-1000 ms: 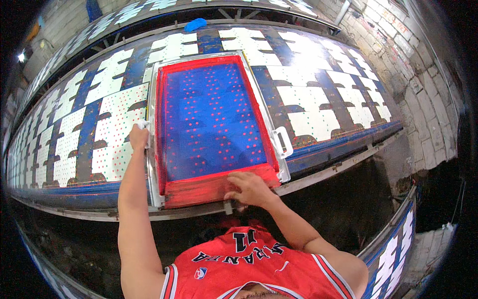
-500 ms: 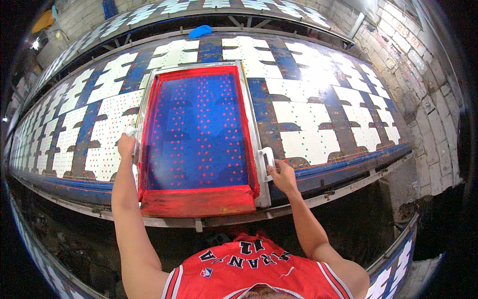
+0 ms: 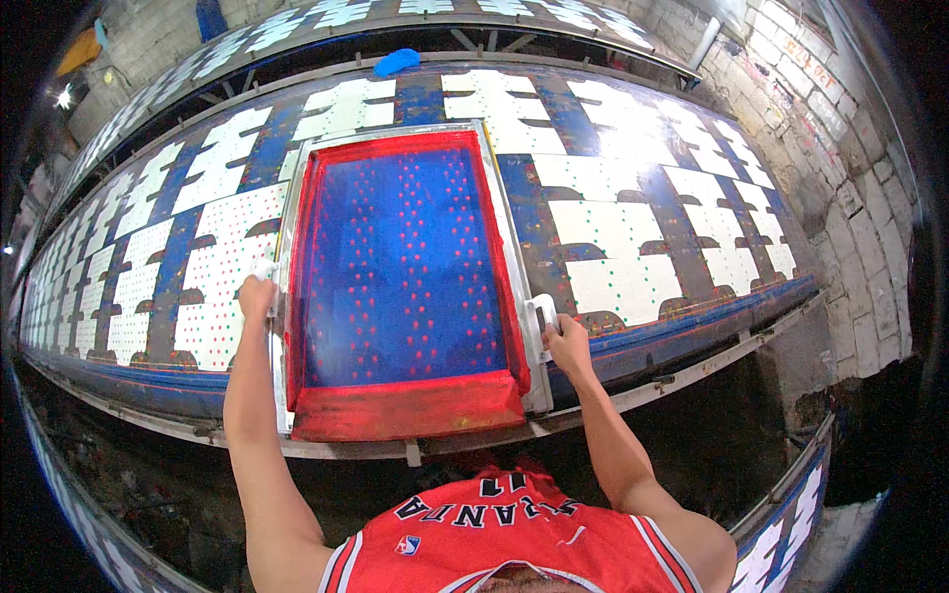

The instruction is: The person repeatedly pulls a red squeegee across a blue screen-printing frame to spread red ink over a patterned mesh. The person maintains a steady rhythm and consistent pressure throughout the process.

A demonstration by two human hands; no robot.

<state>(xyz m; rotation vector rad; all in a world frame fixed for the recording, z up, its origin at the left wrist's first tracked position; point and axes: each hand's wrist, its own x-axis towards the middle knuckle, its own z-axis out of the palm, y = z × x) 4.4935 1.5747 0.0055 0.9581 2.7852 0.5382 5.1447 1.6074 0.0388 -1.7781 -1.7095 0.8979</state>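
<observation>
Your right hand (image 3: 566,346) has moved from the red lower band (image 3: 410,410) of the rectangular silver-framed blue mesh screen (image 3: 400,267) to its white right handle (image 3: 550,308), fingers clamped on it; your left hand (image 3: 256,296) clamps the white left handle (image 3: 264,267). Keep both grips level, with the screen lying at the long dark-and-blue table's (image 3: 692,320) near edge. Dark lettering crosses your red sleeveless jersey (image 3: 474,549).

Left hand (image 3: 257,297), right hand (image 3: 567,345) curled

Sleeveless red jersey (image 3: 445,551) with black, white-edged lettering (image 3: 494,512) and striped armhole trim (image 3: 664,553)
</observation>
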